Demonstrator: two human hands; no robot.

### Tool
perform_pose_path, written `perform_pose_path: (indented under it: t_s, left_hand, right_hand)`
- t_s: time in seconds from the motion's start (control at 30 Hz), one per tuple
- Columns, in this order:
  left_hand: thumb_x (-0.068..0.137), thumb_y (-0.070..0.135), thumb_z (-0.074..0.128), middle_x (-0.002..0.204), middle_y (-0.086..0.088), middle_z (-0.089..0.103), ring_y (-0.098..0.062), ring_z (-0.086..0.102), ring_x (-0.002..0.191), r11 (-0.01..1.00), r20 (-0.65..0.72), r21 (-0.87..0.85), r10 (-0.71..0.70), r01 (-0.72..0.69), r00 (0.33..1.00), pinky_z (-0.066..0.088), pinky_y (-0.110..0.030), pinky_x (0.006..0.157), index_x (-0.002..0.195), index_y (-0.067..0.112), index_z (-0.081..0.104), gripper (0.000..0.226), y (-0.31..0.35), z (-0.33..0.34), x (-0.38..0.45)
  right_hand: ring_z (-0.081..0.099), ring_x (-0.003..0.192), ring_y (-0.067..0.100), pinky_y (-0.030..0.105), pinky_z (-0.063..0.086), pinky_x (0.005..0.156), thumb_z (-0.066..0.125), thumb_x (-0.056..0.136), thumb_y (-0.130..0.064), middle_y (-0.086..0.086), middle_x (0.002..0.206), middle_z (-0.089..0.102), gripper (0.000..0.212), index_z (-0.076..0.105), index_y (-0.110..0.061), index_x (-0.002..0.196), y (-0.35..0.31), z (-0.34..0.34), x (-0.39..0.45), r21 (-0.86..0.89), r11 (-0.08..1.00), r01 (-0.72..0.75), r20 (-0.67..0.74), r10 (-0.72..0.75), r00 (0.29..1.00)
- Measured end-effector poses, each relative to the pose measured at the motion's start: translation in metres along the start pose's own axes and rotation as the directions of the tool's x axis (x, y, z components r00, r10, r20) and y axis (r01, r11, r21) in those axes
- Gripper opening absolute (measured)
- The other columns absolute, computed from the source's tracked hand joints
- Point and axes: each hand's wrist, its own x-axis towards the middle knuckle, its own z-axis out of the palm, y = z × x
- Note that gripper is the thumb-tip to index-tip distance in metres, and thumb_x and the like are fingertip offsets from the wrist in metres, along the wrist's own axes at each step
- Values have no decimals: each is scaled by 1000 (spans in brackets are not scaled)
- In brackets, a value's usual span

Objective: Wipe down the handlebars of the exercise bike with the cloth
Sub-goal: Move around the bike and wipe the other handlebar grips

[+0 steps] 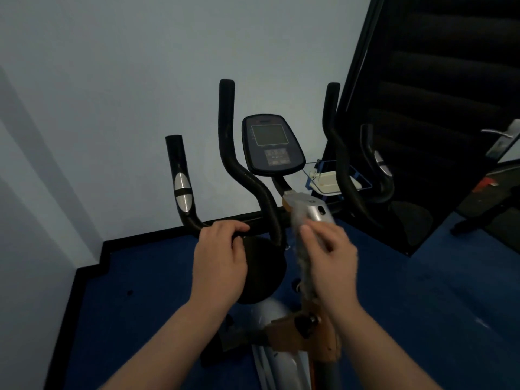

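The exercise bike's black handlebars [247, 178] fork upward in front of me, with an outer left grip [180, 170] carrying a silver pulse pad and matching bars on the right [337, 153]. My left hand [219, 257] is wrapped around the horizontal bar at the lower left. My right hand [329, 254] holds a pale grey cloth [299, 237], blurred by motion, against the silver stem cover [312, 208] beneath the console. Part of the cloth hangs down below that hand.
A grey console [271, 144] with a screen sits between the bars. A black door with a metal handle [503, 135] stands close on the right. A small white tray in a blue wire holder [329, 180] is behind the right bars. Light wall ahead, blue floor [140, 291] below.
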Motion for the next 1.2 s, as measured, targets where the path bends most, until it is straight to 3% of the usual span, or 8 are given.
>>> perform_pose_path:
  t_s: [0.07,0.27,0.43,0.63,0.83,1.07,1.2]
  left_hand:
    - [90,9,50,105,12,59,-5,47,103,999,-2,41,22,-21,1000,39,-29,91,104,25,63,25,1,-1,1]
    - [89,8,52,111,8,63,-8,51,109,999,-16,38,33,-32,999,41,-35,98,104,22,65,24,-3,1,3]
    - [90,9,50,108,9,64,-6,50,105,999,-25,49,11,-9,1000,40,-30,94,102,22,66,24,-2,1,3]
    - [90,7,50,105,12,62,-4,51,103,1000,-63,22,9,-7,998,42,-31,93,101,23,65,25,-2,3,0]
    - [90,9,50,102,13,63,-3,52,99,998,-54,63,15,-12,998,42,-27,90,101,25,64,24,0,1,-1]
    - [86,12,56,106,26,57,7,49,108,999,-33,-27,26,-27,999,39,-23,94,102,35,61,28,0,-6,-1]
    - [82,20,54,106,28,58,3,54,106,990,-148,-114,65,-82,987,40,-18,89,96,37,61,24,-8,-22,16]
  right_hand:
    - [61,95,8,14,48,83,71,82,-18,1,99,63,18,74,-18,100,10,13,-4,-81,996,37,88,-30,996]
    - [58,82,3,10,45,73,78,76,-15,-3,86,61,12,74,-18,86,26,24,8,-173,952,252,97,-239,966]
    - [54,83,7,4,36,75,74,79,-17,2,90,61,8,70,-11,83,8,45,52,-226,947,226,99,-209,973]
    - [57,84,0,7,41,75,75,75,0,1,86,58,18,67,-15,82,40,19,-12,-140,960,243,77,-234,969]
    - [53,85,8,13,38,75,71,82,-14,1,94,55,5,68,-12,85,6,48,61,-230,935,271,195,-228,954]
    - [57,86,3,9,42,76,77,75,-7,-5,88,57,16,70,-18,84,35,22,14,-217,916,337,137,-313,940]
    - [54,84,-1,6,38,75,76,76,-6,-7,89,54,12,69,-14,81,13,52,64,-237,882,408,265,-346,900]
